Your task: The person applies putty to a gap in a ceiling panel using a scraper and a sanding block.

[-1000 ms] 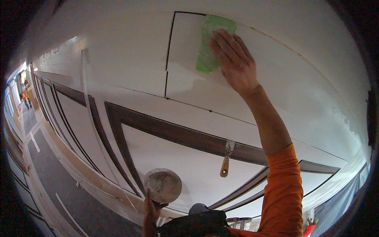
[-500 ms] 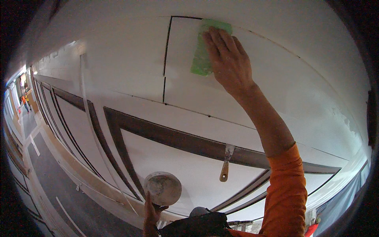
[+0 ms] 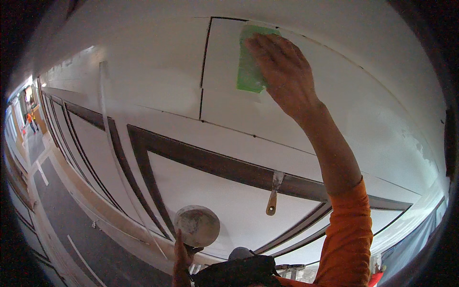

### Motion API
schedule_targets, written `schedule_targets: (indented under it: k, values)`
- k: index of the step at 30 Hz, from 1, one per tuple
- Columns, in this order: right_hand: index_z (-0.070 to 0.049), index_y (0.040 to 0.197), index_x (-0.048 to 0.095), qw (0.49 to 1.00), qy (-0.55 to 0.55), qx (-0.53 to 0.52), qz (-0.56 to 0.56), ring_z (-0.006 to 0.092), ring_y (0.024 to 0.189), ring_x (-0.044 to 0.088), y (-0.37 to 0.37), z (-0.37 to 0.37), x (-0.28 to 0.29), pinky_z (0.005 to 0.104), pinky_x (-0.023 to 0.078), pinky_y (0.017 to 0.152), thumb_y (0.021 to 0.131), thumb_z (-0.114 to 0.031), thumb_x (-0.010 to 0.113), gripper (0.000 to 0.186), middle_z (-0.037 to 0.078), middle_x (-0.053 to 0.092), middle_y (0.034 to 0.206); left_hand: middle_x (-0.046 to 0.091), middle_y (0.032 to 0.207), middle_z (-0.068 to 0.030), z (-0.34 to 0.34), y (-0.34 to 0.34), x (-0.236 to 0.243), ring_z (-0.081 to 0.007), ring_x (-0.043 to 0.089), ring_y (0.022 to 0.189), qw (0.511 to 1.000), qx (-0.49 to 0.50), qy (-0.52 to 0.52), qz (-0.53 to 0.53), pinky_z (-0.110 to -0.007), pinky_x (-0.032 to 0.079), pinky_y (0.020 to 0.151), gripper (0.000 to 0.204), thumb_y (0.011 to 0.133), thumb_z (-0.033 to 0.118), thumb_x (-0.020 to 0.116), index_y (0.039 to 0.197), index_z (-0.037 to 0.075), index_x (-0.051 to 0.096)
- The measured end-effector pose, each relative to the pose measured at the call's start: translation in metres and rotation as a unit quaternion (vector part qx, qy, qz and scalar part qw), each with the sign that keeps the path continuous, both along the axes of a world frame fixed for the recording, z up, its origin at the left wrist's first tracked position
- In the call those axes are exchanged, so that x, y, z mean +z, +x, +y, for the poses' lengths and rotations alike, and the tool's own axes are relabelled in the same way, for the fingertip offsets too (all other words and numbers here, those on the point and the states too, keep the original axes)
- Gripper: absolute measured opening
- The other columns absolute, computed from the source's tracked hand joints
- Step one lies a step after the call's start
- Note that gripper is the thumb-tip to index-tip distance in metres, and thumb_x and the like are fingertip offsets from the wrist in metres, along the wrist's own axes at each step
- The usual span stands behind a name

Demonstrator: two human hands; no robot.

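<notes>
My right hand (image 3: 286, 71) reaches up to a pale panel overhead, fingers pressed over a thin green spreader (image 3: 250, 71) that looks like flexible plastic. The spreader lies against the panel (image 3: 224, 62), just right of a dark L-shaped seam. Whitish smears mark its surface. Low in the picture, my left hand (image 3: 184, 254) holds a round grey bowl (image 3: 197, 226) from below; its thumb lies along the near left side and the other fingers are partly hidden. A putty knife (image 3: 274, 193) with a tan handle is by a dark trim strip, touched by neither hand.
Dark trim (image 3: 224, 162) frames white wall panels below the seam. A long walkway (image 3: 71, 215) with a grey floor strip runs off at left, where a distant person (image 3: 31, 120) in orange stands. Bluish sheeting (image 3: 416, 248) hangs at lower right.
My right hand has shifted slightly right with the spreader, and the hand has tilted, its fingers more bent. My left hand and the bowl have hardly moved.
</notes>
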State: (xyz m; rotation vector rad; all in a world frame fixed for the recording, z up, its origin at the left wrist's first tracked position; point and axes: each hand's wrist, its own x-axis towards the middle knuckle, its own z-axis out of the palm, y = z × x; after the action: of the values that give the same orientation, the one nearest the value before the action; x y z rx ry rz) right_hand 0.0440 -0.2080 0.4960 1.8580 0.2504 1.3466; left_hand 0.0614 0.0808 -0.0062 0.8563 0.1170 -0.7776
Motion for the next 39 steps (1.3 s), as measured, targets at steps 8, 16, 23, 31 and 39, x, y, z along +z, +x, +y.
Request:
schedule_targets:
  k: [8,16,23,31,39]
  values:
    - [-0.010,0.132,0.058,0.999,-0.001,-0.041,0.009,0.0281,0.123,0.055,0.019,0.000,0.009,0.0426,0.044,0.107,0.081,-0.001,0.061,0.053,0.008,0.060,0.135,0.049,0.140,-0.0238,-0.001,-0.004,-0.001,-0.0416,0.059,0.117,1.000,-0.013,-0.006,-0.001,-0.051,0.059,0.076,0.089,0.092,0.067,0.052,0.150,0.004,0.029]
    - [-0.013,0.130,0.060,1.000,0.003,-0.014,0.000,0.0259,0.122,0.056,-0.017,-0.001,-0.006,0.0424,0.046,0.104,0.077,-0.005,0.067,0.054,0.004,0.061,0.133,0.048,0.141,-0.0238,0.005,-0.005,-0.007,-0.0410,0.059,0.117,0.999,-0.012,-0.021,-0.044,-0.049,0.061,0.072,0.088,0.092,0.066,0.053,0.150,0.004,0.029]
    - [-0.014,0.132,0.060,0.997,-0.037,-0.038,-0.061,0.0246,0.123,0.055,-0.014,-0.031,-0.002,0.0423,0.048,0.101,0.081,-0.009,0.064,0.051,0.002,0.060,0.135,0.048,0.141,-0.0237,0.002,-0.006,0.000,-0.0416,0.059,0.118,1.000,-0.022,-0.006,-0.019,-0.050,0.061,0.075,0.087,0.093,0.065,0.052,0.150,0.004,0.028]
    - [-0.011,0.134,0.057,0.994,-0.019,-0.056,-0.094,0.0258,0.128,0.052,0.005,-0.035,-0.009,0.0432,0.049,0.101,0.081,-0.006,0.060,0.053,0.006,0.056,0.141,0.044,0.145,-0.0232,-0.009,-0.004,0.003,-0.0433,0.055,0.123,0.999,-0.032,0.001,-0.021,-0.054,0.059,0.080,0.090,0.092,0.068,0.051,0.152,0.005,0.026]
    - [-0.010,0.133,0.058,0.999,-0.001,-0.033,-0.026,0.0295,0.125,0.054,-0.004,-0.028,-0.001,0.0463,0.048,0.103,0.080,-0.013,0.061,0.054,0.011,0.057,0.137,0.043,0.146,-0.0239,-0.014,0.004,-0.015,-0.0418,0.055,0.123,0.998,-0.051,-0.028,-0.017,-0.052,0.060,0.077,0.088,0.092,0.066,0.052,0.152,0.008,0.025]
